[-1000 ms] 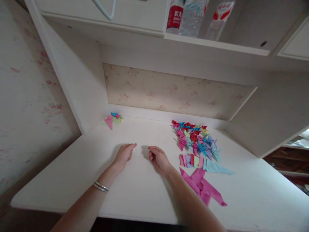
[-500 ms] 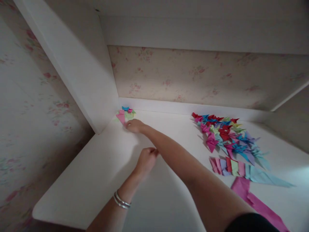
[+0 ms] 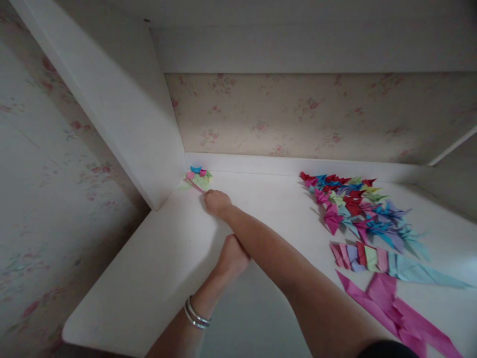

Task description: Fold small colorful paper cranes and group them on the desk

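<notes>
Tilted since earlier: pink paper (image 3: 197, 185), left of paper birds (image 3: 352, 204), bare desk (image 3: 276, 199) between; my right hand (image 3: 217, 203) pinches it; left hand (image 3: 233, 256) grip unclear.

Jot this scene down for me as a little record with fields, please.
Right hand: reached across to the far left, gripping a pink folded paper by its near end
Left hand: partly hidden by the right forearm; grip unclear
Left wrist: silvery bangles
Far left corner: small blue, pink and pale green papers
Right side, back to front: colourful folded figures, a row of folded pieces, larger magenta pieces
Surface: white tabletop
</notes>
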